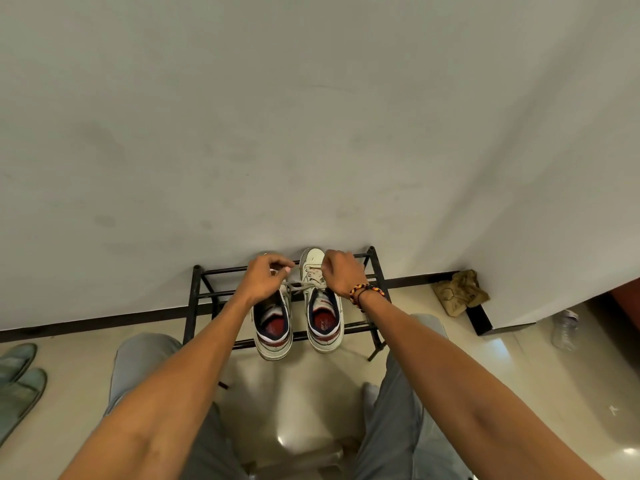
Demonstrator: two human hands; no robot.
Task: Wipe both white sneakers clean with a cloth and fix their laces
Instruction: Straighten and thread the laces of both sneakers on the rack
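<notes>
Two white sneakers with red insoles stand side by side on a low black metal rack (199,292), toes toward the wall. My left hand (265,278) hovers over the left sneaker (272,327) and pinches a white lace (301,285) that stretches across to the right sneaker (323,323). My right hand (341,273), with a beaded bracelet at the wrist, is curled over the right sneaker's lacing and grips the lace there. A crumpled tan cloth (460,294) lies on the floor by the wall at the right.
The rack stands against a plain grey wall. Two pale green slippers (19,379) lie on the floor at the far left. A clear plastic bottle (566,329) lies near the wall corner at the right. My knees in grey trousers flank a glossy tiled floor.
</notes>
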